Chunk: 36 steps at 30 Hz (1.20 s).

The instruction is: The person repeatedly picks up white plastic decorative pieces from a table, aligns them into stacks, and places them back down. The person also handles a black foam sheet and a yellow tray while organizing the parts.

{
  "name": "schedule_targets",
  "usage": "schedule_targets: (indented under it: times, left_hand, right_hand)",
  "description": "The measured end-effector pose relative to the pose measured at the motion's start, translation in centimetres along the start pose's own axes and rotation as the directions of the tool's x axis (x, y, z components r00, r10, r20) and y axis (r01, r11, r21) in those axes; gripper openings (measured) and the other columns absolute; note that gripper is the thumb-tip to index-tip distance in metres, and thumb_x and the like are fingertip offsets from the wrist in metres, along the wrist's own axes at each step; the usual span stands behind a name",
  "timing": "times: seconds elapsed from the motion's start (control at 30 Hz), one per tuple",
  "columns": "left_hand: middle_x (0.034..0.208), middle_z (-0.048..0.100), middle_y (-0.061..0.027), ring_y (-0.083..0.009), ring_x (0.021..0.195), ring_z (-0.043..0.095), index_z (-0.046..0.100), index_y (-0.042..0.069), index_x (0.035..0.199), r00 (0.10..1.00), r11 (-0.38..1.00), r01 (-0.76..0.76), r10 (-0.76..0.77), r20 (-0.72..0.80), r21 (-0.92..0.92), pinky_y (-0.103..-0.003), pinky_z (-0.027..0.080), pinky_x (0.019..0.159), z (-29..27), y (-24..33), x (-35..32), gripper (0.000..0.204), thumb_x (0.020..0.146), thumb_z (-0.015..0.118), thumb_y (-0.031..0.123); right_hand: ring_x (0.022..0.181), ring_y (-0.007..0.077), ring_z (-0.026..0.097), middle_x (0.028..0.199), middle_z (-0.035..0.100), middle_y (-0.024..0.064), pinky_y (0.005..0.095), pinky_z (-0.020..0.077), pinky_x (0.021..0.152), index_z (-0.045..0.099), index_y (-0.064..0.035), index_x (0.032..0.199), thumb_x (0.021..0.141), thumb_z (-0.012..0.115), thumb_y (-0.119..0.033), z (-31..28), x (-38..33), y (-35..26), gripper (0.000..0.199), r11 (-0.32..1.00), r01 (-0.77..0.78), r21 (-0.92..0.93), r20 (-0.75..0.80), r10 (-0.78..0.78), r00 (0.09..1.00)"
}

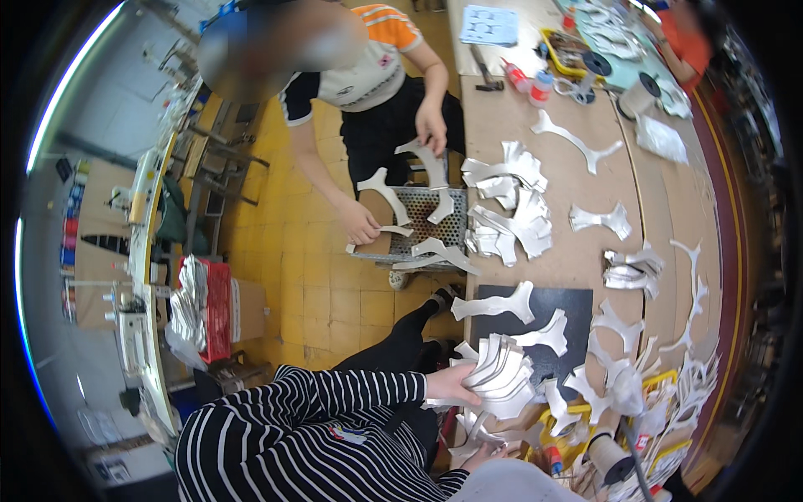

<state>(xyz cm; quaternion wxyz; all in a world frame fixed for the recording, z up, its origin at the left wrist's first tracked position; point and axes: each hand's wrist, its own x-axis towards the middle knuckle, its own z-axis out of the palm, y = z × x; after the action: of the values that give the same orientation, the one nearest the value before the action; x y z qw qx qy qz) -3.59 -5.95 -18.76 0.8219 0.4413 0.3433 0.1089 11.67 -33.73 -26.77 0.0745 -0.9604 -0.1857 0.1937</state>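
Note:
My left hand (452, 385) is closed on the near edge of a fanned stack of silver cut pieces (504, 378), curved and thin like shoe-upper parts. The stack is held over the front of a black mat (577, 303) on the table. Two more pieces lie by it: a forked silver piece (548, 333) on the mat and a wide-ended silver piece (495, 304) across its left edge. Low in the picture, my right hand (483, 458) is beside other loose silver pieces (478, 431); its fingers are mostly hidden.
A co-worker's hands (432, 130) handle pieces over a perforated metal stand (431, 209) ahead. Piles of silver pieces (514, 222) cover the table's left edge. Yellow baskets (562, 425) and a thread spool (609, 456) stand at near right. A hammer (485, 71) and bottles (541, 86) lie farther off.

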Motion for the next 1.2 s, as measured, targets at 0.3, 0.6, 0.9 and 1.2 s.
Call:
schedule_targets:
  times: [0.3,0.6,0.9,1.2]
  left_hand:
    - [0.119,0.058,-0.0073,-0.0117,0.108,0.050,0.045,-0.003,0.126,0.997,0.993,0.023,-0.014,0.078,-0.112,-0.028,0.042,0.095,0.9,0.6,-0.4,0.058,0.079,0.076,0.012]
    - [0.123,0.056,-0.0098,-0.0135,0.111,0.049,0.043,-0.004,0.128,0.994,0.998,-0.037,0.031,0.100,0.053,-0.028,0.039,0.098,0.7,2.0,-1.0,0.063,0.079,0.076,0.017]
    - [0.127,0.054,-0.0104,-0.0146,0.114,0.048,0.042,-0.003,0.131,0.990,0.992,0.038,-0.054,0.132,0.120,-0.029,0.038,0.101,0.7,0.0,-0.6,0.066,0.078,0.076,0.016]
    - [0.122,0.056,-0.0087,-0.0132,0.109,0.050,0.044,-0.004,0.128,0.992,0.987,-0.060,0.042,0.120,0.146,-0.029,0.042,0.097,0.9,-0.1,-0.9,0.060,0.078,0.073,0.008]
  right_hand:
    - [0.110,0.0357,0.054,0.125,0.053,0.0198,0.0440,0.0415,0.094,0.048,0.0002,0.130,0.080,0.067,-0.004,-1.7,1.0,-2.5,0.053,0.976,-0.178,0.123,0.034,0.176,0.984]
    - [0.108,0.0363,0.053,0.121,0.054,0.0196,0.0444,0.0416,0.093,0.050,-0.0002,0.125,0.076,0.070,-0.008,-1.4,3.4,-3.0,0.054,0.995,-0.091,0.050,0.043,0.089,0.995]
    - [0.106,0.0369,0.053,0.117,0.055,0.0194,0.0447,0.0416,0.092,0.051,-0.0006,0.120,0.072,0.074,-0.011,-0.8,5.0,-1.2,0.054,1.000,-0.024,0.008,0.067,0.024,0.997]
    - [0.104,0.0375,0.052,0.113,0.056,0.0192,0.0451,0.0416,0.091,0.052,-0.0010,0.115,0.068,0.077,-0.015,-1.0,5.6,-0.2,0.055,1.000,-0.011,-0.006,0.085,0.011,0.996]
